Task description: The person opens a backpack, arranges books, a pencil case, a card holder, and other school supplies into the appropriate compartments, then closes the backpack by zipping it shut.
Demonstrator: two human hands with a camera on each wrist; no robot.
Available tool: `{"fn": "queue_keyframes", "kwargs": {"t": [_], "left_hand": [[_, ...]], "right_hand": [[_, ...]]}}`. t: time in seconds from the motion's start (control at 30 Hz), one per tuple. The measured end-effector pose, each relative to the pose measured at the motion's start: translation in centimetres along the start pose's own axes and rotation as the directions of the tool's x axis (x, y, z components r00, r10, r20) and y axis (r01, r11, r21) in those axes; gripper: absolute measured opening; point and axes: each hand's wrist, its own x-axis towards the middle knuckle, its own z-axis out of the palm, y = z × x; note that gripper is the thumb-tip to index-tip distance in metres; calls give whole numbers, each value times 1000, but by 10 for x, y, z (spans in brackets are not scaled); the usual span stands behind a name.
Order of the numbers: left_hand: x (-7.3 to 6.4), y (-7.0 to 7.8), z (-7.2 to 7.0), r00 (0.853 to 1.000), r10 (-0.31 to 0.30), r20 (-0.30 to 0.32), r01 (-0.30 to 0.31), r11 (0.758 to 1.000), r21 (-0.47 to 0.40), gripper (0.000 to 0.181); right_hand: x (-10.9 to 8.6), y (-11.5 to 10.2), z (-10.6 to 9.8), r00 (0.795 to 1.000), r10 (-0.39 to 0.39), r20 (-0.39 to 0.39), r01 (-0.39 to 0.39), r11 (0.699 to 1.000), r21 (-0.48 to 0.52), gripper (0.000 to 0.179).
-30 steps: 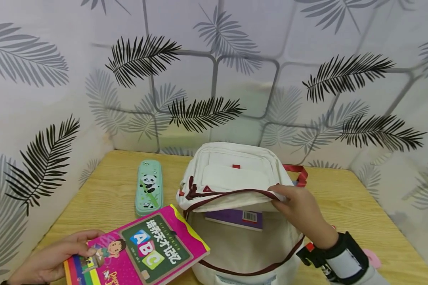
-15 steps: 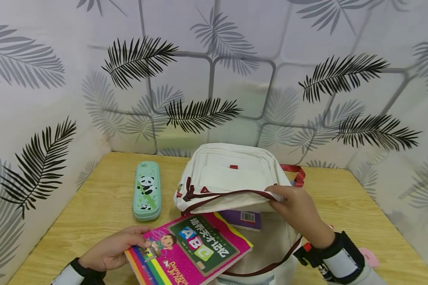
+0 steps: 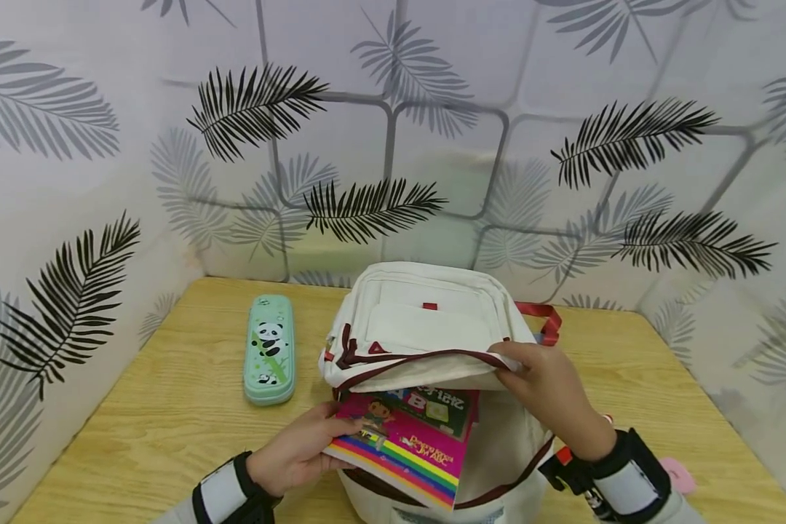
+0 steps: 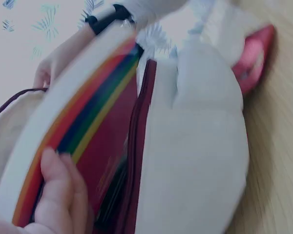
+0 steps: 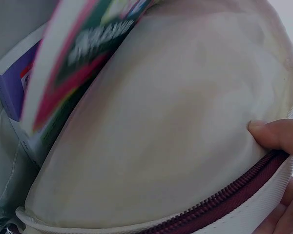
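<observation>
My left hand (image 3: 301, 447) grips a pink book (image 3: 426, 437) with rainbow stripes by its left edge. The book's far end is inside the open white backpack (image 3: 432, 313), under the raised flap, which hides part of the cover. With my right hand (image 3: 550, 386) I pinch the flap's dark red zipper edge and hold it up; thumb and fingers show on either side of it in the right wrist view. Within the bag stands a purple book (image 5: 14, 87), beside the blurred corner of the pink one. Fingers of the left hand (image 4: 58, 195) lie over the stripes in the left wrist view.
A mint green panda pencil case (image 3: 270, 349) lies on the wooden table (image 3: 170, 400) left of the backpack. A small pink object (image 3: 677, 474) sits at the right, partly behind my right wrist. A red strap (image 3: 546, 320) sticks out behind the bag.
My left hand has moved right with the pink book, and the book's far end has passed from outside the backpack to under its flap. My right hand keeps holding the flap.
</observation>
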Motion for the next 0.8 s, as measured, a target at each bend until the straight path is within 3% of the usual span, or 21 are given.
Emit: {"fn": "queue_keyframes", "kwargs": {"t": [0.3,0.53,0.67,0.73,0.77,0.8], "left_hand": [[33,-1,30,992,81,-98,-84,996,-26,49],[59,-7,39,985,120,-125,-122,992,-15,40],[67,-6,46,977,120,-174,-119,993,15,37],[76,-9,45,974,118,-192,-115,993,25,35],[85,-13,40,973,110,-203,-105,994,34,35],[101,-23,28,977,129,-172,-127,992,23,34]], "right_hand": [[-2,3,-3,1000,16,-12,-16,1000,20,24],[-4,4,-4,1000,8,-23,-7,1000,25,23],[-4,4,-4,999,-15,-35,15,1000,13,22],[-3,4,-4,999,-17,-31,17,1000,12,21],[-3,4,-5,1000,-13,-26,13,1000,16,21],[-3,3,-5,1000,-7,-19,8,1000,20,20]]}}
